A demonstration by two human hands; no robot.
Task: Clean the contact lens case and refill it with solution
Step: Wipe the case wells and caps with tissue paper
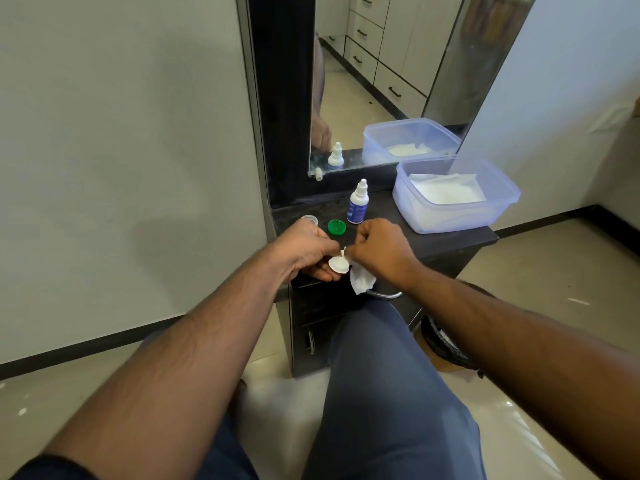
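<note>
The left hand (304, 251) pinches a small round white plastic cap (338, 264) over the dark counter (433, 242) edge; the right hand (379, 252) grips a crumpled white tissue (362, 280) against it. Hard twisting could flick the cap floorward or leave lint inside. The green cap (336, 227) and white solution bottle (358, 204) stand just beyond.

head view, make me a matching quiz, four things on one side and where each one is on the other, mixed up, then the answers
Things:
1. green cap
2. solution bottle
3. folded white tissues
4. white cap

Places:
A. inside the clear plastic tub
B. held in the left hand, with the right hand pressing a tissue to it
C. lying flat on the dark counter, left of the bottle
D. standing upright on the counter in front of the mirror

Pairs: 1-C, 2-D, 3-A, 4-B
</note>
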